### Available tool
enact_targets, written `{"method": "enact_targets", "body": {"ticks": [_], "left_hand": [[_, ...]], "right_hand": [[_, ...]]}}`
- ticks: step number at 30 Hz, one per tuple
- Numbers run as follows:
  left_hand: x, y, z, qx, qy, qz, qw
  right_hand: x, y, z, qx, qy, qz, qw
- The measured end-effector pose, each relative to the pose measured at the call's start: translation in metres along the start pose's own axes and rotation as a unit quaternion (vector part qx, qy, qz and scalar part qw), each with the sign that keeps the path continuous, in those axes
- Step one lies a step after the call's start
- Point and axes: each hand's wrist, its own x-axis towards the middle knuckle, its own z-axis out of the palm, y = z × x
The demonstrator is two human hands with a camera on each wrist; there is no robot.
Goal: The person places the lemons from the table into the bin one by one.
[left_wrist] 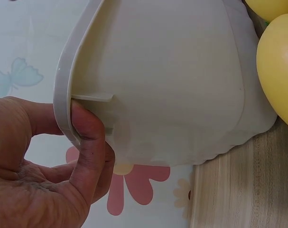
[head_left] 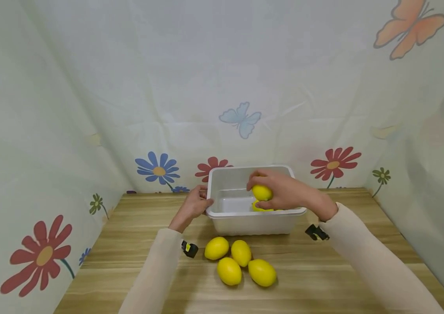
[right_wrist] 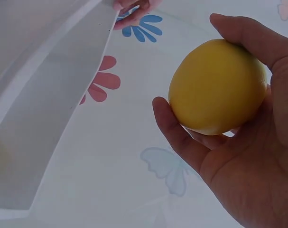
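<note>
A white plastic tub (head_left: 253,223) stands on the wooden table near the back wall. At its left end my left hand (head_left: 196,203) pinches the rim, thumb on one side and curled fingers under the lip, as the left wrist view shows. My right hand (head_left: 285,190) holds a lemon (right_wrist: 217,88) between thumb and fingers, over the right part of the tub. Below that hand another lemon (head_left: 259,206) lies inside the tub, partly hidden by the thumb and the front rim. Several lemons (head_left: 229,271) sit in a cluster on the table in front of the tub.
The wood-grain table (head_left: 308,279) runs back to a pale curtain (head_left: 167,87) printed with flowers and butterflies, which also hangs on both sides. Dark wrist cameras (head_left: 317,232) are strapped at both sleeves.
</note>
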Motion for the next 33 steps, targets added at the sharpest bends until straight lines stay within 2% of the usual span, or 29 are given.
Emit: {"method": "enact_targets", "body": {"ticks": [9,22,28,33], "left_hand": [[-0.002,0.0,0.0,-0.005,-0.004,0.0,1.0],[0.002,0.0,-0.002,-0.004,-0.007,0.003,1.0],[0.001,0.0,-0.002,-0.002,-0.01,-0.003,0.9999],[0.001,0.0,-0.001,0.005,-0.006,0.0,1.0]], "right_hand": [[0.023,0.01,-0.009,0.007,-0.023,0.018,0.9995],[0.053,0.043,-0.01,0.023,-0.055,0.098,0.9933],[0.064,0.059,-0.005,0.023,-0.093,0.141,0.9854],[0.07,0.075,0.001,0.02,-0.123,0.183,0.9752]]}}
